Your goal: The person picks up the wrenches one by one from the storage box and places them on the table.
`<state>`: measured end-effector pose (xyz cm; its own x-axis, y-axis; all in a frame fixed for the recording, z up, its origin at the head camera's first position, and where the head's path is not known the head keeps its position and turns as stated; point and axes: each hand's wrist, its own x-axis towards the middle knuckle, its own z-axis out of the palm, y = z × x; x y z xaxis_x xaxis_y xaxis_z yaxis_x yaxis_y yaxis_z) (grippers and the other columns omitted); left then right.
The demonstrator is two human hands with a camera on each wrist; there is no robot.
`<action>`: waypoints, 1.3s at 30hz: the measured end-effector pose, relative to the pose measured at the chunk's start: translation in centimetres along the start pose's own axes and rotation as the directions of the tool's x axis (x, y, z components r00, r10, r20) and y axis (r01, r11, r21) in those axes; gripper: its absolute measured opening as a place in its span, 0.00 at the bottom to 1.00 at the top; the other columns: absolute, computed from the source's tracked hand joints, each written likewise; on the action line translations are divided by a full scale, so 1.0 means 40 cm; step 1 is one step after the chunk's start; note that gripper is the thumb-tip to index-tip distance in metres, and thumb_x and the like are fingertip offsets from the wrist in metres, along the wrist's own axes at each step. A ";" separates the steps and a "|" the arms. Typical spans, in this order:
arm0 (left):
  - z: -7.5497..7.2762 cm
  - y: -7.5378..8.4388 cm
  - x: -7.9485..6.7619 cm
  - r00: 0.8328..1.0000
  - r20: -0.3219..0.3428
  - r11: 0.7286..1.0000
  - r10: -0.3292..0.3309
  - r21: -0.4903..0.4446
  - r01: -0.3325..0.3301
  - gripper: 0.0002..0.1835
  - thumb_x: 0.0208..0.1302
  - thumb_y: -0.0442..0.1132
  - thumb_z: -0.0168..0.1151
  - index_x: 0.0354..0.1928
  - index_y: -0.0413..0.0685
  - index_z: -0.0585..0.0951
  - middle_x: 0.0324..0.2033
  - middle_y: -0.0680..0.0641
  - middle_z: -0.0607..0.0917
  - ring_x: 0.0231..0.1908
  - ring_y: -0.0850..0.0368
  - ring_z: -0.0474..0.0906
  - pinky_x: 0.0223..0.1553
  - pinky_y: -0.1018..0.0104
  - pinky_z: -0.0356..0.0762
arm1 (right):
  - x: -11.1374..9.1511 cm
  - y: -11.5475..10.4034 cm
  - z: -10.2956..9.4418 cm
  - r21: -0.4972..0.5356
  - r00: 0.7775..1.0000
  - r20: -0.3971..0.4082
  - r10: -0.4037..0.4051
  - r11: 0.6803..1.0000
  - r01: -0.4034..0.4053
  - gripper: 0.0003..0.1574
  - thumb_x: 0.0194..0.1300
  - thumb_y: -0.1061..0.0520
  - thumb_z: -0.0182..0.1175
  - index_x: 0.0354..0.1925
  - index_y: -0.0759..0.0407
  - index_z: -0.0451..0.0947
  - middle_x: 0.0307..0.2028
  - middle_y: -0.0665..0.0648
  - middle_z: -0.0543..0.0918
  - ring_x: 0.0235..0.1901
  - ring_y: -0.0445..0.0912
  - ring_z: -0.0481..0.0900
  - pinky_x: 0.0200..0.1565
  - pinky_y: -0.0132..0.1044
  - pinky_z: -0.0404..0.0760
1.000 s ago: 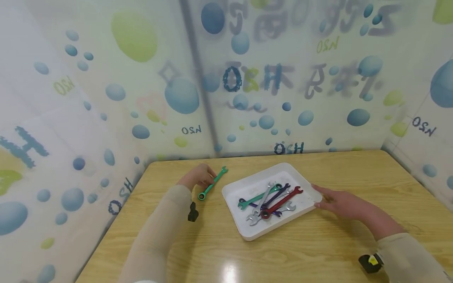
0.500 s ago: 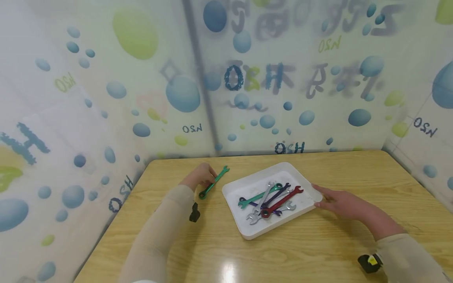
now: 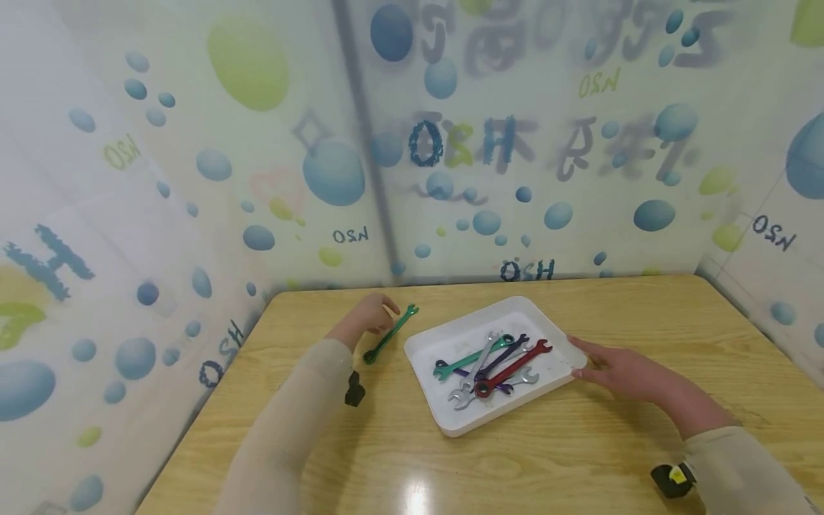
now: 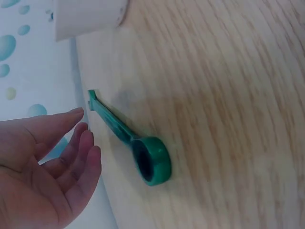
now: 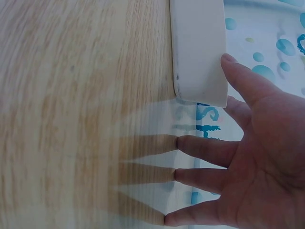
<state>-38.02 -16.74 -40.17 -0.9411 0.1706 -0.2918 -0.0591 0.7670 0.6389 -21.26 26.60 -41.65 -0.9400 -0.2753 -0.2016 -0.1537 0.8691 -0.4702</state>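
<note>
A green ratcheting wrench [image 3: 393,333] lies on the table to the left of the tray, its ring end [image 4: 152,162] nearest the left wrist camera. My left hand [image 3: 373,315] hovers beside the wrench's shaft, fingers loosely bent and apart from it, with nothing in the grasp. At the other side, my right hand [image 3: 621,368] touches the near right corner of the white tray [image 3: 450,422], thumb and index finger spread around that corner. The other fingers [image 5: 205,150] extend straight over the table. Inside the tray lies a pile of wrenches: a red one [image 3: 515,366], a green one [image 3: 473,357], purple and silver ones.
The wooden table [image 3: 515,472] ends at the back against a pale wall covering [image 3: 450,236] printed with blue and green dots. Similar covering rises at the left and right sides. Each forearm wears a small black device [image 3: 354,390] near the wrist.
The left hand's fingers have let go of the green wrench and lifted slightly away from it. The wrench stays on the table. The right hand and tray hold still.
</note>
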 end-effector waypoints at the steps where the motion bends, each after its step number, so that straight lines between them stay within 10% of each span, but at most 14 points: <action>1: -0.001 0.004 0.000 1.000 -0.001 1.000 0.008 -0.006 -0.008 0.16 0.58 0.25 0.62 0.50 0.39 0.81 0.25 0.48 0.78 0.25 0.57 0.73 0.31 0.63 0.79 | 0.000 -0.001 -0.001 -0.001 1.000 0.001 0.000 1.000 0.000 0.50 0.66 0.31 0.54 0.74 0.57 0.55 0.62 0.79 0.67 0.59 0.73 0.66 0.55 0.68 0.65; 39: 0.130 0.259 -0.078 0.959 0.213 0.981 0.189 0.012 -0.196 0.11 0.64 0.36 0.66 0.47 0.44 0.82 0.39 0.49 0.82 0.38 0.52 0.80 0.39 0.62 0.81 | -0.001 0.001 0.000 0.019 1.000 0.009 0.015 1.000 -0.015 0.52 0.65 0.29 0.53 0.75 0.55 0.54 0.63 0.79 0.64 0.59 0.73 0.66 0.55 0.68 0.65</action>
<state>-33.96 -6.11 -36.33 -0.8423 0.4403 -0.3109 0.1302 0.7259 0.6753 -21.22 26.64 -41.64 -0.9393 -0.2660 -0.2165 -0.1336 0.8652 -0.4833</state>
